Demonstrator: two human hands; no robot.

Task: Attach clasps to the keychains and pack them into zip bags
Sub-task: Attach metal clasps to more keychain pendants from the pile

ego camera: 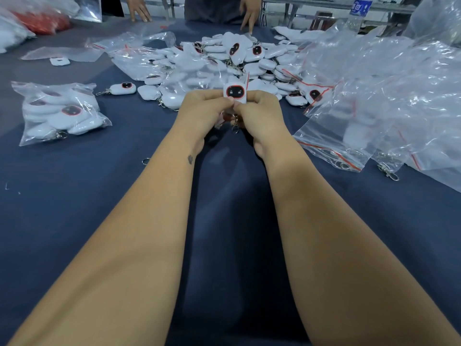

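Note:
A white keychain (pixel 235 92) with a dark, red-rimmed face is held upright above the blue table cloth (pixel 74 196), in the middle of the view. My left hand (pixel 203 113) and my right hand (pixel 262 116) both pinch it at its lower edge, fingertips meeting. A small metal clasp (pixel 235 126) dangles below between my hands. What looks like a thin clear zip bag sits around the keychain; I cannot tell for sure. Behind my hands lies a large pile of white keychains (pixel 224 61).
A filled zip bag (pixel 59 113) lies at the left. Empty zip bags (pixel 374 96) heap up on the right, with loose clasps (pixel 388 171) at their edge. Another person's hands (pixel 139 8) rest on the far table edge. A water bottle (pixel 358 11) stands far right.

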